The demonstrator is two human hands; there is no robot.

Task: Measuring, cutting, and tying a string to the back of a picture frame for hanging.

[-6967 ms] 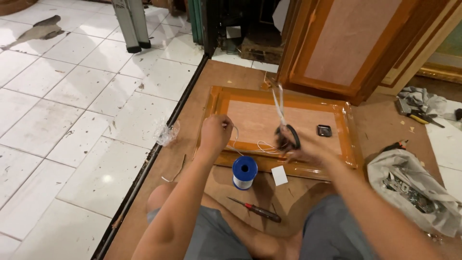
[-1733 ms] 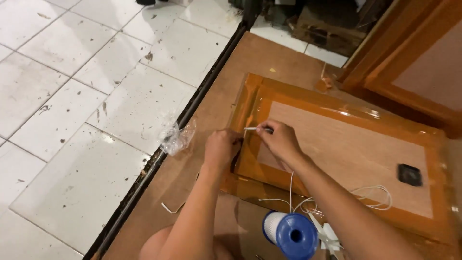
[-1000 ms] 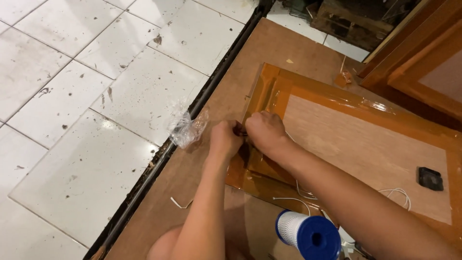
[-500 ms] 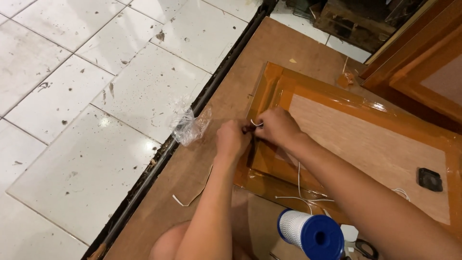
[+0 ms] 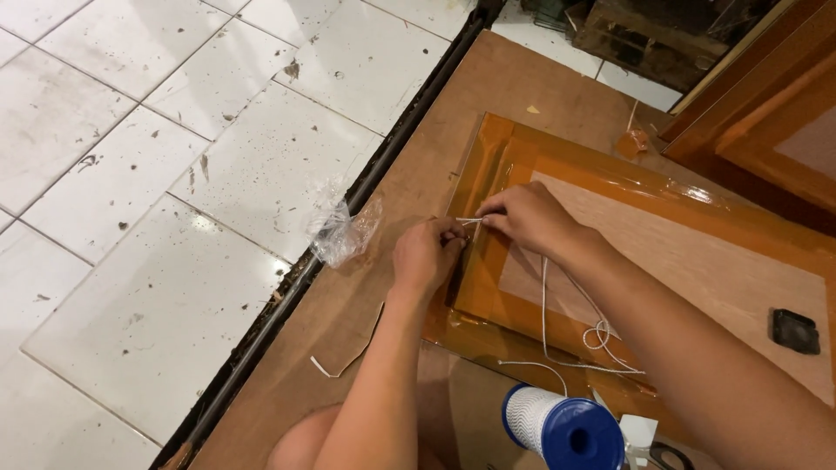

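A short stretch of white string (image 5: 468, 221) runs taut between the two hands, right at their fingertips, over the left rail of the wooden frame (image 5: 610, 178). The left hand (image 5: 427, 254) pinches one end with thumb and fingers curled in close; the right hand (image 5: 522, 216) pinches the other end, fingers bunched narrow on it. The two hands are nearly touching, with only that bit of string between them.

From under the right hand the string drops toward the person, crosses the pale panel (image 5: 697, 270) inside the frame, and lies in loose loops near the frame's near rail, just below the right wrist. A further strand leads on to the spool (image 5: 562, 426), white-wound with a blue end, which lies on the brown board (image 5: 522, 78) nearer the body, well below the fingers.

Left of the left hand, near it, a crumpled clear plastic bag (image 5: 338, 231) sits at the board's edge. Below that hand a thin curled sliver (image 5: 348, 361) lies on the board. Far to the right of the fingers, a small black square object (image 5: 794, 331) rests on the panel. Beyond the board's left edge lies a white tiled floor (image 5: 131, 174), speckled with dirt.
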